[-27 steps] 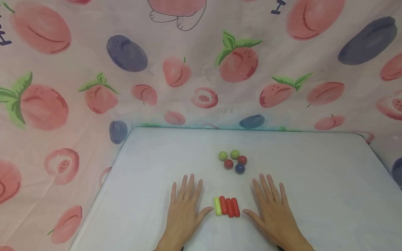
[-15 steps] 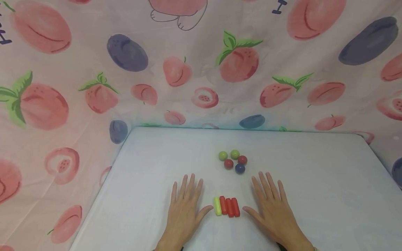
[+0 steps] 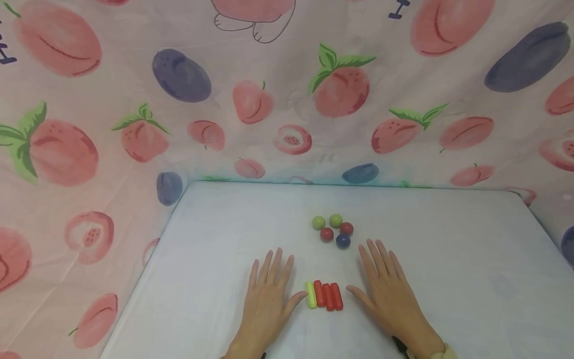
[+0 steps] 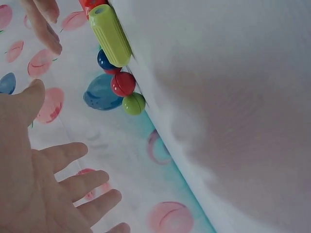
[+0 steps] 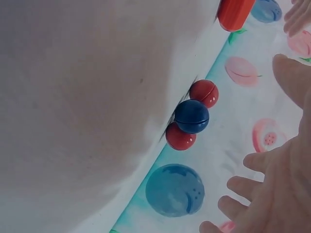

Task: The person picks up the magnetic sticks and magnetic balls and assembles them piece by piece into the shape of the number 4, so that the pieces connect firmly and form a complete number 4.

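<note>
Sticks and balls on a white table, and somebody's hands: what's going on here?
A person has their left hand and right hand on either side of four short sticks, fingers straight and spread, with nothing in either grip. The yellow-green stick lies nearest the left thumb, with three red sticks beside it in a row. Farther out on the table sits a loose cluster: two green balls, two red balls and a blue ball.

Left wrist view: red stick point(image 4: 91, 4) cut off by top edge; blue ball point(image 4: 103, 59) partly hidden behind yellow-green stick point(image 4: 111, 36).
</note>
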Demonstrator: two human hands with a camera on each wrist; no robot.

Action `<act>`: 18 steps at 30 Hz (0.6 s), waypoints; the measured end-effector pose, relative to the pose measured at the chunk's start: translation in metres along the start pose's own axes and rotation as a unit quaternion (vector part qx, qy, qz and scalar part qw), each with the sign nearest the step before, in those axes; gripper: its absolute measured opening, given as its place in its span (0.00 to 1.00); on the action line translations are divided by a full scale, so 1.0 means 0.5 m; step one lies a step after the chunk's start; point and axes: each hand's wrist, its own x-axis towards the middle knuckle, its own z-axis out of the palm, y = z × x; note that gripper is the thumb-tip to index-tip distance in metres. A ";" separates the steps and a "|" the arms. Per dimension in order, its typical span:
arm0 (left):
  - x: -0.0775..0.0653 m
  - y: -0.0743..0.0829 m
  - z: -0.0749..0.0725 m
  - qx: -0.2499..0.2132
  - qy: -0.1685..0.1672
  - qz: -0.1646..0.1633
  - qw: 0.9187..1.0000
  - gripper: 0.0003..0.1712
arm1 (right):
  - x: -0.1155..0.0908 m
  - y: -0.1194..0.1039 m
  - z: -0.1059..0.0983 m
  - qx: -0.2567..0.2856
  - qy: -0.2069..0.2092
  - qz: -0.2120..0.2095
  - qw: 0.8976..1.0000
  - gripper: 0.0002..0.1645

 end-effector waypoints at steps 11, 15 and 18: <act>0.002 0.006 0.001 -0.029 -0.009 0.000 1.000 0.42 | 0.023 0.003 0.004 0.003 0.007 -0.016 1.000 0.60; 0.003 0.008 0.002 -0.035 -0.010 0.000 0.999 0.42 | 0.032 0.002 0.003 0.013 -0.003 -0.011 1.000 0.58; 0.004 0.009 0.003 -0.038 -0.011 0.002 0.999 0.41 | 0.037 0.001 0.003 0.024 -0.012 -0.004 1.000 0.56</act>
